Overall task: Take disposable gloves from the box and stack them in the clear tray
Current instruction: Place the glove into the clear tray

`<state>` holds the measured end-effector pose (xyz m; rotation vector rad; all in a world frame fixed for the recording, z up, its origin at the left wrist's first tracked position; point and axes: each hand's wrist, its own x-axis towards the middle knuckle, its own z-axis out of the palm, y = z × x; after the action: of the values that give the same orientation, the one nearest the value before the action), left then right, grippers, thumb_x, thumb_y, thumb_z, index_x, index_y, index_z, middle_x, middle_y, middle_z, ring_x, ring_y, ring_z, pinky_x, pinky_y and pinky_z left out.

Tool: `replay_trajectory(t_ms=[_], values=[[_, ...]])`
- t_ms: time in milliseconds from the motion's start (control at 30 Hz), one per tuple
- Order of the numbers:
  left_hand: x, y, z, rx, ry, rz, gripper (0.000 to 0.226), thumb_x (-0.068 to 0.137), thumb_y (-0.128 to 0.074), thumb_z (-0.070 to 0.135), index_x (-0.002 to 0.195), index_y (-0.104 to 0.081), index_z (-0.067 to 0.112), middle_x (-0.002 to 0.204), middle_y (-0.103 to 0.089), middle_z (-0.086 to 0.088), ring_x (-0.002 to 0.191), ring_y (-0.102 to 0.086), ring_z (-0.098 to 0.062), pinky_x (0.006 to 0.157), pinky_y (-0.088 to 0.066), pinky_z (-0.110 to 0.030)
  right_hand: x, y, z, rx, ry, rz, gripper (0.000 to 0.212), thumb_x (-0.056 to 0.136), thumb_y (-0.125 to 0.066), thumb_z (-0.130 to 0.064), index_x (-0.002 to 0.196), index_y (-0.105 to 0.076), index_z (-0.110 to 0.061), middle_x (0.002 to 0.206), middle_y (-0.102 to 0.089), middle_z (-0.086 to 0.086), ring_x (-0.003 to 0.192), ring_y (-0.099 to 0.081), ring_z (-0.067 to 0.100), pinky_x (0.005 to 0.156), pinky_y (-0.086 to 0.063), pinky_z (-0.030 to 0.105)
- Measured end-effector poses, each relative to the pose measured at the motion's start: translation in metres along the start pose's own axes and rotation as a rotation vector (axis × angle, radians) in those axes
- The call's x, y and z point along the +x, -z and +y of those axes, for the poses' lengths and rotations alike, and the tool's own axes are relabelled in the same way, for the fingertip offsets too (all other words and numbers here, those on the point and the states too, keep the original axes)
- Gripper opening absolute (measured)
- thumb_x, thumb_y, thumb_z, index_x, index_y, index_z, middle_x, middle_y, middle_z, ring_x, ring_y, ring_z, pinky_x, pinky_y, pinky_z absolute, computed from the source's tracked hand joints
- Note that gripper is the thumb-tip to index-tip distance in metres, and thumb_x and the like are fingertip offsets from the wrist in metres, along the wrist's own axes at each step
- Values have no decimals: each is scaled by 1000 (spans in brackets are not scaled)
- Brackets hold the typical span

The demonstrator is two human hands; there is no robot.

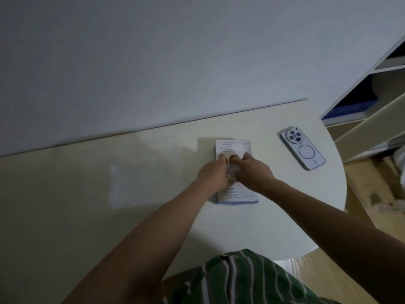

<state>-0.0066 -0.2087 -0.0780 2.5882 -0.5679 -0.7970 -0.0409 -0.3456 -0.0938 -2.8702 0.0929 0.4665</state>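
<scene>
Your fingers [222,158] on both hands are curled in, left hand [213,174] and right hand [256,172] together pinching a crumpled clear glove [233,172] just over the glove box [232,146], which lies flat on the white table [263,227]. Left of the box sits the faint clear tray [149,183]; a phone [303,148] lies to the box's right

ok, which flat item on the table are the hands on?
The glove box with hand outlines: left hand and right hand pinch a glove over it; the phone lies apart.
</scene>
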Motion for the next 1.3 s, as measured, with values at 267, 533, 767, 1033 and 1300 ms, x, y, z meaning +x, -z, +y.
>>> replay_trajectory(t_ms=[267,533,767,1033,1300], values=[[12,-16,-5,-150,104,-33,70,77,-78,27,125,-29,14,110,-59,-10,93,-59,-28,83,-47,-38,11,-12,1,-177,111,143,12,89,-60,-20,97,-60,-11,81,-38,0,62,-41,19,50,-27,26],[18,-20,-4,-163,143,-55,82,73,-82,25,131,-26,13,117,-58,-11,101,-60,-28,82,-49,-36,12,28,19,598,153,307,12,92,-64,-22,90,-64,-10,96,-62,1,85,-58,12,76,-48,23],[12,-4,-5,-299,58,-102,42,81,-75,31,111,-51,15,97,-61,-2,80,-60,-18,65,-45,-24,6,58,20,1019,24,183,30,98,-52,-29,73,-56,-15,60,-58,-1,55,-54,10,56,-44,23],[-9,51,-25,-1236,-14,-21,58,74,-74,8,127,-49,8,107,-63,-5,93,-63,-16,72,-50,-27,-4,69,3,1197,-14,-70,38,101,-47,-31,83,-59,0,73,-51,16,61,-48,23,56,-40,29],[-32,77,-44,-1271,-199,264,17,86,-56,7,81,-66,21,75,-66,8,70,-62,-6,63,-49,-18,0,68,-33,1159,51,-211,37,102,-46,-28,75,-57,-6,64,-59,1,58,-56,13,53,-45,24]])
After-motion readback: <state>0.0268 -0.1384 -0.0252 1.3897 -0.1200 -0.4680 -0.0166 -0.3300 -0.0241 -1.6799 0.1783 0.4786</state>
